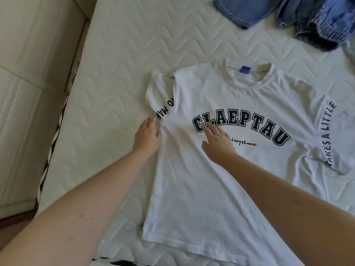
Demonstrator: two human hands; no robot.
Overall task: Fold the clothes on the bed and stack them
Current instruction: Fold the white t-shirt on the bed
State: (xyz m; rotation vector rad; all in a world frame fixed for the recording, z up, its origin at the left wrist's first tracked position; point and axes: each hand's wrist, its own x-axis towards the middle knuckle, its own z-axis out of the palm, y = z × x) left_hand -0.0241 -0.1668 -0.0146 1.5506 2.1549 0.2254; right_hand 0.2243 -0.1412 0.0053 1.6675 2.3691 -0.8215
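- Shirt [221,189] is looking like soft matt white cloth with dark print.
- Mattress [119,60] is showing quilted, matt fabric.
- Jeans [244,10] are showing blue denim.

Two bare forearms, left hand [147,137], right hand [218,144], unadorned fingers [210,129]

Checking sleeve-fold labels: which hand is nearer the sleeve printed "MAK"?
Left. The left hand touches the lower end of the sleeve; the right hand lies flat on the chest lettering, further off.
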